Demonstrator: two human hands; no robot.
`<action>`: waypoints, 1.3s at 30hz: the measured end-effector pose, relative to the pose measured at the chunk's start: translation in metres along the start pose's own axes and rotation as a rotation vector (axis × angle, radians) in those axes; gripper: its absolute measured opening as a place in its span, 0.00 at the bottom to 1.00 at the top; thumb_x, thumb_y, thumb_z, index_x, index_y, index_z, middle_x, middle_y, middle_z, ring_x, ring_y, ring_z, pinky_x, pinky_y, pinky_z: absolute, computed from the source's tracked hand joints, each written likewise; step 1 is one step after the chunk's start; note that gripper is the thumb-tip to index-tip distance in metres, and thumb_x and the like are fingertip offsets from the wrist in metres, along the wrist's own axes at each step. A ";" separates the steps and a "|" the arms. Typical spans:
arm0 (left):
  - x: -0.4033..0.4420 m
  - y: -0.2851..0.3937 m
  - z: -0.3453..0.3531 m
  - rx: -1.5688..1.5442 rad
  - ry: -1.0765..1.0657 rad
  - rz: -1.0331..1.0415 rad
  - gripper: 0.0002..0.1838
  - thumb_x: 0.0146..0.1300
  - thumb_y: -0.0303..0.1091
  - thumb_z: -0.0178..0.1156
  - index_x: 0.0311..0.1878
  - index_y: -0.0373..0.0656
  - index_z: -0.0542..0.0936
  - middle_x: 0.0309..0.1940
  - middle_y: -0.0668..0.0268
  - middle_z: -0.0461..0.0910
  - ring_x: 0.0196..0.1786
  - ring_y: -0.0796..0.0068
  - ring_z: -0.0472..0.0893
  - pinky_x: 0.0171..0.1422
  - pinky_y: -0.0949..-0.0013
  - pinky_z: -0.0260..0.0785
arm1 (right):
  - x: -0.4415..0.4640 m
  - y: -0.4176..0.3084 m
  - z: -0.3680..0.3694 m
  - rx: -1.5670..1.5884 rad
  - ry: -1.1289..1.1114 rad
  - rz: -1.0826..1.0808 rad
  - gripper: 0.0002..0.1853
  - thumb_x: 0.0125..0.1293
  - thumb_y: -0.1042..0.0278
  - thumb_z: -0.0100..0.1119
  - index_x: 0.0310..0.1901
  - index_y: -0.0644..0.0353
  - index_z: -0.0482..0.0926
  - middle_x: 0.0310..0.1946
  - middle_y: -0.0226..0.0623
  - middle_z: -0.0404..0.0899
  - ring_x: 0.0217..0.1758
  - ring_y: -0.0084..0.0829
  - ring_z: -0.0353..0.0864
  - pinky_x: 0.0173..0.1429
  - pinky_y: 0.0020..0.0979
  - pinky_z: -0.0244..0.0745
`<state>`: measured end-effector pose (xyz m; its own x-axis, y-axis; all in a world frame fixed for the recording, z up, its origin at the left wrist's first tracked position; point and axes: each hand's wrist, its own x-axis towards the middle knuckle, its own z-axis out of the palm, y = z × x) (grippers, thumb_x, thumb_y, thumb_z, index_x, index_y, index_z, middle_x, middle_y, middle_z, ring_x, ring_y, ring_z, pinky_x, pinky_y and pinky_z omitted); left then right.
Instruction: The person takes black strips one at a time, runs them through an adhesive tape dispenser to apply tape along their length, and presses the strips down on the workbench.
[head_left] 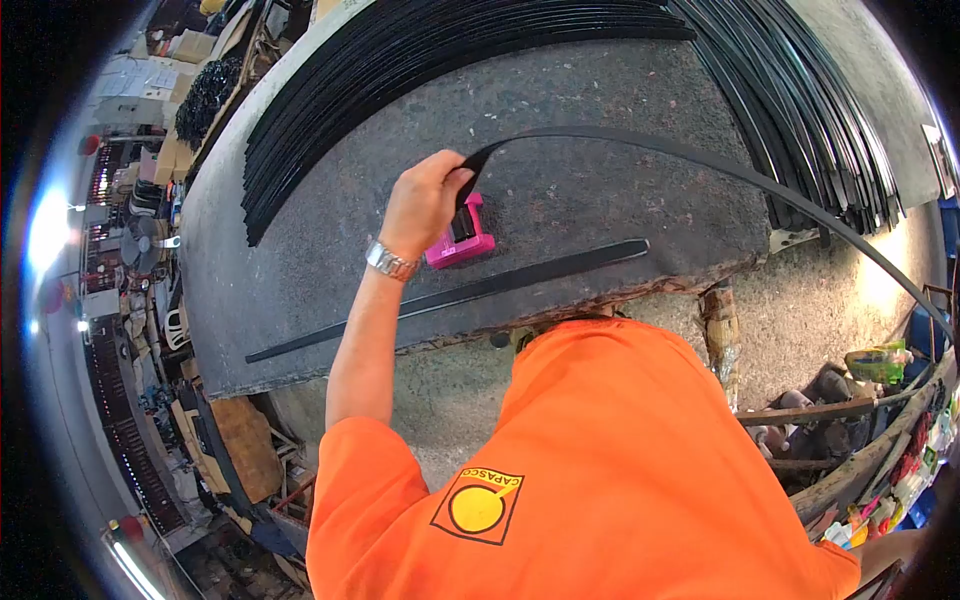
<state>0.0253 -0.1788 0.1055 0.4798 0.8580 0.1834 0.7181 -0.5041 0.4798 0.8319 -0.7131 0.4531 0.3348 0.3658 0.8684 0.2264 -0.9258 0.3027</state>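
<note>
My left hand (425,205), with a metal watch on its wrist, pinches one end of a long black strap (650,143) between thumb and fingers. The strap arches over the table and runs to the far right edge of the view. Just below that hand sits a bright pink tool (462,248) with a black part in it, partly covered by the hand. A second black strap (500,285) lies flat along the near edge of the table. Only a bit of my right forearm shows at the lower right; the hand itself is out of view.
Many black straps (400,90) lie side by side in an arc at the back of the dark tabletop (600,90). Another bundle of straps (800,110) hangs at the right. Below right, a wooden-rimmed container (840,480) holds scraps. Cluttered shelves stand at left.
</note>
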 end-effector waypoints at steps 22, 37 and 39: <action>-0.060 -0.051 0.025 -0.395 0.257 -0.192 0.10 0.72 0.34 0.66 0.45 0.37 0.82 0.28 0.63 0.82 0.31 0.74 0.82 0.38 0.68 0.74 | 0.053 -0.064 -0.120 0.255 0.091 0.100 0.11 0.74 0.64 0.59 0.48 0.61 0.87 0.46 0.45 0.88 0.49 0.43 0.87 0.53 0.41 0.80; -0.045 -0.050 0.000 -1.451 0.283 -0.650 0.09 0.79 0.38 0.57 0.44 0.42 0.78 0.38 0.67 0.84 0.38 0.76 0.84 0.40 0.68 0.86 | -0.007 -0.057 -0.085 0.228 -0.144 -0.047 0.11 0.74 0.69 0.56 0.47 0.60 0.87 0.47 0.43 0.87 0.52 0.42 0.86 0.57 0.38 0.80; -0.050 -0.068 -0.014 -1.520 0.218 -0.723 0.10 0.78 0.39 0.59 0.42 0.44 0.77 0.37 0.67 0.83 0.38 0.73 0.83 0.42 0.64 0.86 | -0.022 -0.076 -0.068 0.277 -0.218 -0.076 0.11 0.74 0.70 0.55 0.47 0.60 0.87 0.47 0.43 0.87 0.53 0.41 0.86 0.58 0.38 0.80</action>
<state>-0.0550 -0.1859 0.0758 0.1285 0.9152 -0.3819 -0.4160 0.3993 0.8170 0.7456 -0.6571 0.4375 0.4879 0.4719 0.7343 0.4875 -0.8452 0.2192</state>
